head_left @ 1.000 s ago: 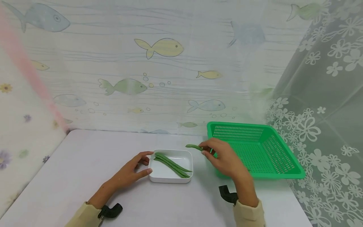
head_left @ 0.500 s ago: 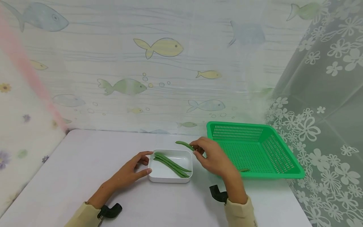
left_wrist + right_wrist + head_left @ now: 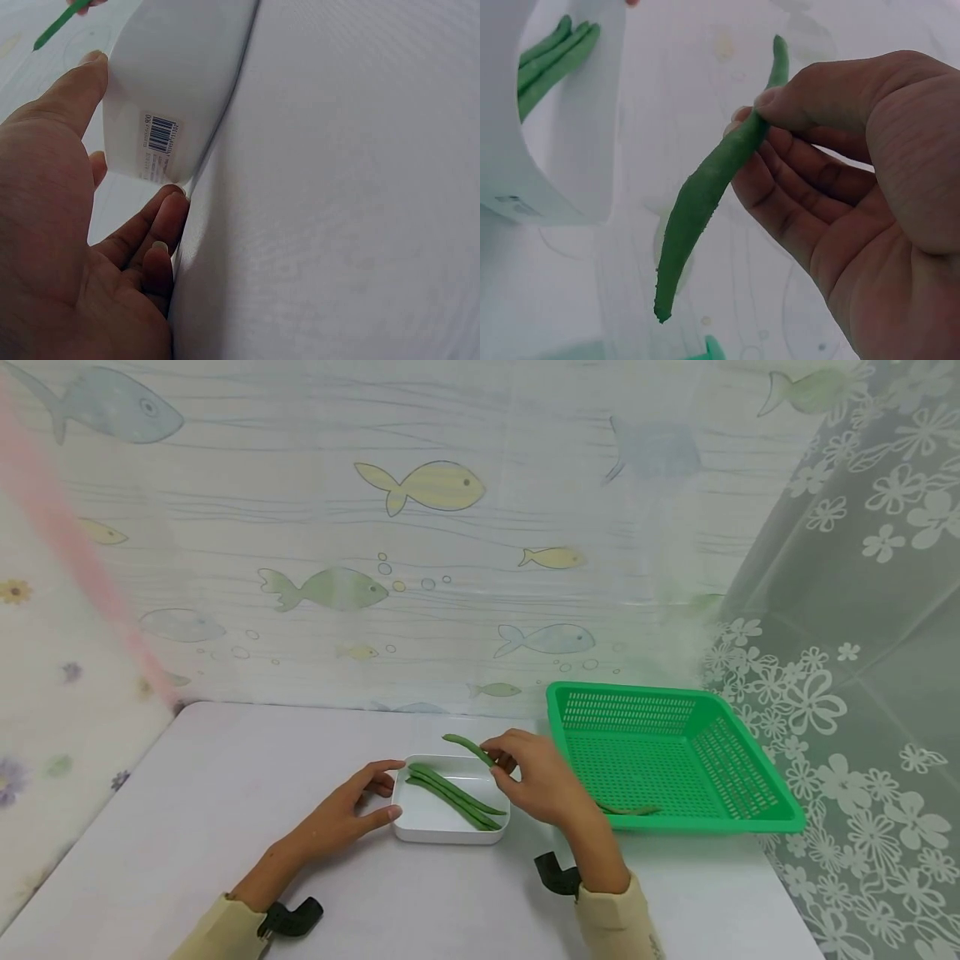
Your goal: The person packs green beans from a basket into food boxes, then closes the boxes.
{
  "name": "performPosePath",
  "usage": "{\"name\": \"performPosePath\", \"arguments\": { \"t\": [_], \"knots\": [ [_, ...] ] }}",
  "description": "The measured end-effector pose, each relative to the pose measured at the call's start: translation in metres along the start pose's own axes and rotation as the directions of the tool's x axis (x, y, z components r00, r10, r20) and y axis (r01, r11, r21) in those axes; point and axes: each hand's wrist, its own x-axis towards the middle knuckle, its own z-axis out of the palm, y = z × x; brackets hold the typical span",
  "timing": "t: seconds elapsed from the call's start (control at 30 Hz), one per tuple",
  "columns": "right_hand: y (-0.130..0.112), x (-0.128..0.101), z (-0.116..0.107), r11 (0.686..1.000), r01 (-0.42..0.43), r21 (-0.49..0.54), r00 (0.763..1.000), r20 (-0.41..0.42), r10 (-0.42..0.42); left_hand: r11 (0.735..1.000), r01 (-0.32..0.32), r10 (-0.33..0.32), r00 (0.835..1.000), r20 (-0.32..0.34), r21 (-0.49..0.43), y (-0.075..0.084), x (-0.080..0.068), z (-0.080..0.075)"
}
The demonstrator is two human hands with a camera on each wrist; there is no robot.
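A white rectangular dish (image 3: 423, 822) sits mid-table with two green beans (image 3: 456, 795) lying in it; the dish (image 3: 176, 82) also fills the left wrist view and the dish (image 3: 562, 161) shows in the right wrist view. My left hand (image 3: 352, 810) holds the dish's left side between thumb and fingers (image 3: 161, 225). My right hand (image 3: 536, 777) pinches a third green bean (image 3: 467, 747) above the dish's far right corner; the bean (image 3: 712, 180) is held between thumb and fingertips.
A green perforated basket (image 3: 757, 797) stands at the right of the table with one green bean (image 3: 633, 811) in it. Fish-patterned and floral curtains hang behind and at both sides. The white table (image 3: 225, 777) reaches to the left.
My right hand has carried the pinched bean leftward from the basket's near corner to above the dish. The left hand and dish have stayed put.
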Motion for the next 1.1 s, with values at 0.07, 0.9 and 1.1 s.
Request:
{"name": "performPosePath", "arguments": {
  "t": [0.07,0.9,1.1],
  "knots": [
    [-0.001,0.002,0.004,1.000,0.000,0.001,1.000,0.005,0.000,1.000,0.001,-0.001,1.000,0.000,-0.002,0.000,0.000,0.000],
    [-0.003,0.015,0.057,0.999,-0.052,0.002,0.995,0.087,0.052,1.000,0.002,-0.002,1.000,0.001,0.009,-0.002,0.001,0.001],
    [-0.002,0.017,0.066,0.997,-0.076,0.002,0.992,0.101,0.075,1.000,-0.008,0.008,1.000,-0.002,-0.003,0.000,0.000,0.001]
  ]
}}
